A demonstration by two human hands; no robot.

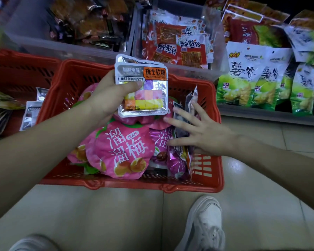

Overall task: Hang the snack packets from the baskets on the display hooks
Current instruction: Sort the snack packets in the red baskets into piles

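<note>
- Left hand (105,98) pinches candy pack (142,89) by one edge; could slip.
- Right hand (198,131), fingers spread, presses upright packs (185,124) in basket (127,185); may topple them.

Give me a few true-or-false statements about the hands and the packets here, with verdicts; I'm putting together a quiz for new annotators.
1. The left hand holds a silver candy packet above the red basket. True.
2. The right hand grips a pink packet. False: its fingers are straight and spread, at the dark packets on the basket's right side.
3. Pink packets lie in the basket. True.
4. The green packets stand inside the basket. False: the green packets stand on a shelf to the right of it.
</note>
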